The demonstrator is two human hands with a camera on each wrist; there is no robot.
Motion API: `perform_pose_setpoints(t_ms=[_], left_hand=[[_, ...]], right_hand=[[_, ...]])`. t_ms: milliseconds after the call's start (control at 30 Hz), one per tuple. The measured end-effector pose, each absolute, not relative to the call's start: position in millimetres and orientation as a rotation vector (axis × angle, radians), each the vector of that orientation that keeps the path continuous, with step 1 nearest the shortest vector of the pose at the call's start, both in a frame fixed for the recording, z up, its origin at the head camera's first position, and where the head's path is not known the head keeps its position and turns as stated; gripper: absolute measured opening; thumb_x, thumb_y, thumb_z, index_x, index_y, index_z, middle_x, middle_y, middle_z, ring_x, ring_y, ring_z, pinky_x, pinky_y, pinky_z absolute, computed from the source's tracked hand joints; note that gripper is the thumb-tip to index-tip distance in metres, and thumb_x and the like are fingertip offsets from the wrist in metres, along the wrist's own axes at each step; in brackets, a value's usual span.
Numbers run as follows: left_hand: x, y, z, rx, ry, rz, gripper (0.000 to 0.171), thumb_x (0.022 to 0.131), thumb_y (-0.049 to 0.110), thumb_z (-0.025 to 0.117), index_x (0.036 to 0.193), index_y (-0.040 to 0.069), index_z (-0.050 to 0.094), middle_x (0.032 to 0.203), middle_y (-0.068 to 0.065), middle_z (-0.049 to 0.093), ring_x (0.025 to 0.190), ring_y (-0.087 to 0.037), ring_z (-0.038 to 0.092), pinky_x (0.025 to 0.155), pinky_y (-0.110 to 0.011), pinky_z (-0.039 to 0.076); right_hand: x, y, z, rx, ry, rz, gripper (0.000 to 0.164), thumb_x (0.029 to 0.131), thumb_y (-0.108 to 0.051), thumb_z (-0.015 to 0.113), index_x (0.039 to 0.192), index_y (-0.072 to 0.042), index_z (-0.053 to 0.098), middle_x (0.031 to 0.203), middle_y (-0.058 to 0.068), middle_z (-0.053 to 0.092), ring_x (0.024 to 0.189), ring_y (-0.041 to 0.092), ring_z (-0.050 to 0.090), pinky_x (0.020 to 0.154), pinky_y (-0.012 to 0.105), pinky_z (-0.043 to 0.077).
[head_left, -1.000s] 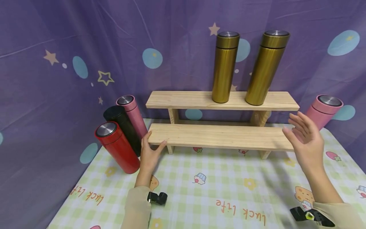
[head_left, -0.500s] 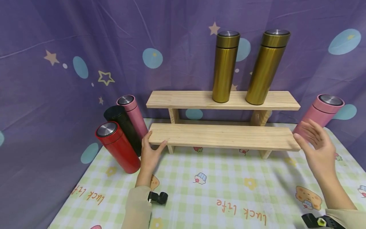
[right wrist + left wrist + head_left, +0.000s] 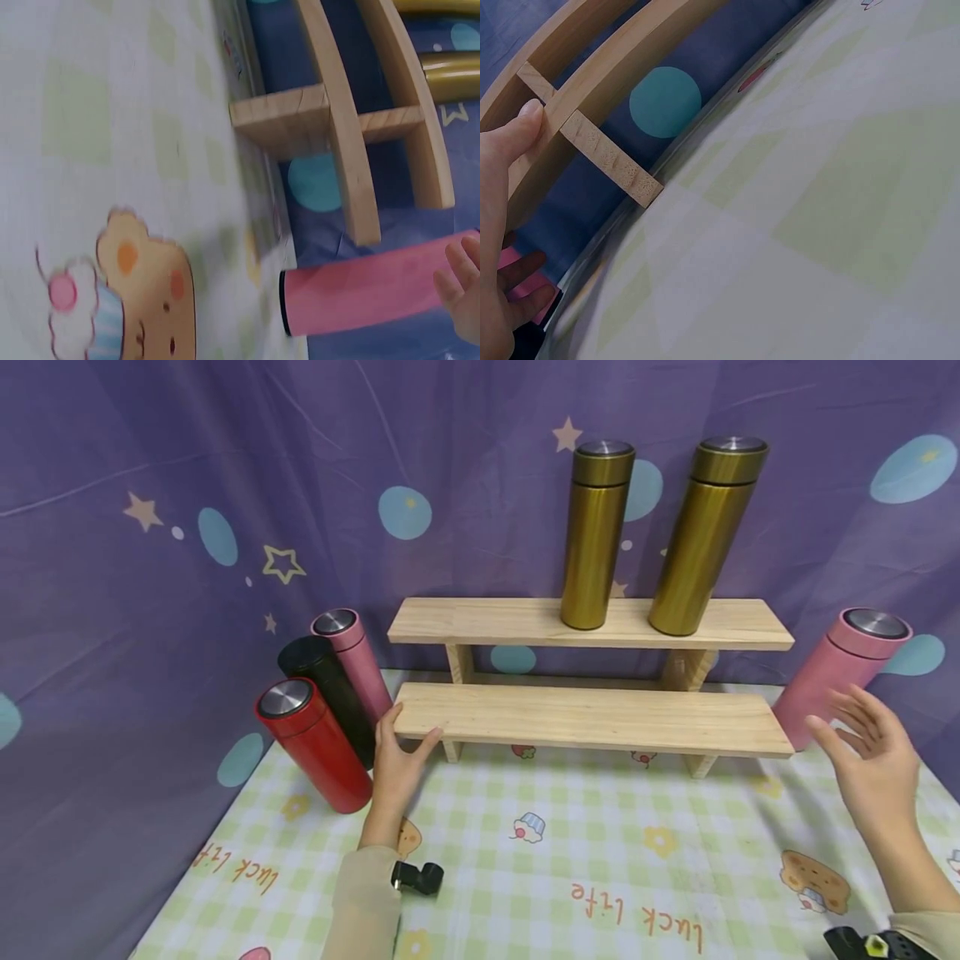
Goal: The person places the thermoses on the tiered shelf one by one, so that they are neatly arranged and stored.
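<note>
A two-tier wooden shelf (image 3: 585, 717) stands on the table. At its lower left end, my left hand (image 3: 396, 777) holds the corner, thumb on the front edge and index finger at the end. In the left wrist view, the thumb (image 3: 526, 129) presses the board while other fingers hang below it. My right hand (image 3: 877, 768) is held up, fingers apart and loosely bent, nothing in it. Just beyond it a pink thermos flask (image 3: 832, 668) stands right of the shelf; the fingers overlap it in the right wrist view. Two gold thermos flasks (image 3: 597, 543) stand on the upper tier.
Left of the shelf, close to my left hand, stand a red thermos flask (image 3: 318, 752), a black one (image 3: 330, 693) and another pink one (image 3: 360, 664). A checked cloth (image 3: 585, 835) covers the table. A purple curtain (image 3: 465, 435) hangs behind.
My right hand has moved right, away from the lower board's right end, to in front of the pink thermos flask there. My left hand stays at the shelf corner.
</note>
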State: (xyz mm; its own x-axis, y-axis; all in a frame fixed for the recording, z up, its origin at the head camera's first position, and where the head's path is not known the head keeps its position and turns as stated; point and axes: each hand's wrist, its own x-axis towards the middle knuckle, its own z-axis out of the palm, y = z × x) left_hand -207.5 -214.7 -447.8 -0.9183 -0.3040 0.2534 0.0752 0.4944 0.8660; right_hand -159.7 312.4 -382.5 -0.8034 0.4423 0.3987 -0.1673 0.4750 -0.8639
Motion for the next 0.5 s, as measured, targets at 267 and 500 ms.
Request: perform_pose_setpoints(t_ms=[267,500], left_hand=[[-207,-214,-449,0.187,-2.366,-1.399,0.083,0.085,0.048,0.076,0.15,0.019,0.033,0.153,-0.009,0.031,0.141,-0.03,0.032,0.112,-0.049,0.028],[-207,-214,-447,0.198,-2.379,-1.401,0.084,0.085,0.049,0.075,0.151,0.02,0.033,0.154,-0.009,0.03,0.141,-0.03,0.032,0.111,-0.051,0.029]], right_hand=[[-163,330,-390,-0.323,-2.191,1.264,0.06,0.097,-0.014,0.064,0.151,-0.017,0.039,0.142,-0.008,0.052,0.121,-0.004,0.047,0.101,0.011,0.034],[-167,342,-393,-0.401,-2.208,1.252,0.061,0.098,-0.018,0.063,0.153,-0.02,0.036,0.146,-0.006,0.049,0.121,-0.006,0.045,0.106,0.017,0.032]])
